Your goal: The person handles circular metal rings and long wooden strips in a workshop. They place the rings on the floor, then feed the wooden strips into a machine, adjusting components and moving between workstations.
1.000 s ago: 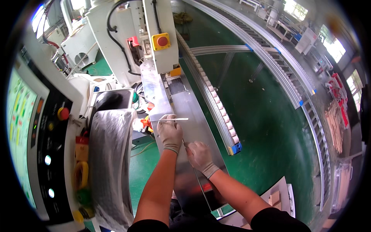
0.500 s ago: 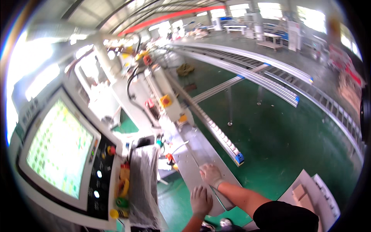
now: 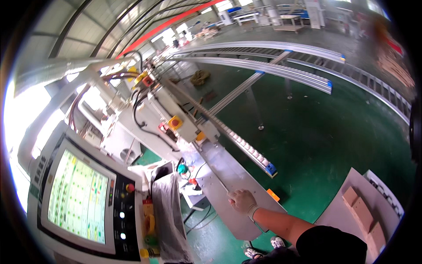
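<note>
My right hand (image 3: 243, 202), in a pale glove, reaches over a grey metal machine table (image 3: 220, 211) with its fingers curled down. They close over a thin, narrow strip (image 3: 214, 175) that runs lengthwise along the tabletop, passing under the palm and showing again by the wrist. Toward its far end the strip reaches the white machine head (image 3: 171, 110), which bears a yellow box with a red button. What lies beneath my fingers is hidden. My left hand is out of view.
At left stands a control panel with a lit screen (image 3: 79, 198) and buttons. Beside it lies a plastic-covered surface (image 3: 167, 215). A roller rail (image 3: 246, 147) juts out past the table. Brown blocks (image 3: 362, 213) rest on a grey board (image 3: 338, 198) at lower right. Long conveyor rails (image 3: 290, 75) stand beyond.
My left hand has left the near end of the table and gone out of view. My right hand stays at the strip. The whole view has shifted.
</note>
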Motion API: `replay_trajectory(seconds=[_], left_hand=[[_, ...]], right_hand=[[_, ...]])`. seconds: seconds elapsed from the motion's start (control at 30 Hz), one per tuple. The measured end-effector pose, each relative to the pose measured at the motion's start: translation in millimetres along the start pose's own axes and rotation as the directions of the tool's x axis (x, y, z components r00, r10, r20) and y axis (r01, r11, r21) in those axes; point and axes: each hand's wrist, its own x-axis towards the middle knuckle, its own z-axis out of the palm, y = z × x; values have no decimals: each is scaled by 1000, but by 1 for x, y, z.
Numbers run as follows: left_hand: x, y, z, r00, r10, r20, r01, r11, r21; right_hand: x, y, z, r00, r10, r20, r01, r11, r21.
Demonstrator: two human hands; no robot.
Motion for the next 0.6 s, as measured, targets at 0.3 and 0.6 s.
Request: replay_trajectory(seconds=[0.3,0.6], left_hand=[[107,-160,114,728,415,546,-432,-341,835],[84,-162,114,674,568,472,-101,-562,821]], right_hand=[[12,30,8,984,-89,-156,89,996,-7],[5,17,42,982,-141,-127,142,990,-5]])
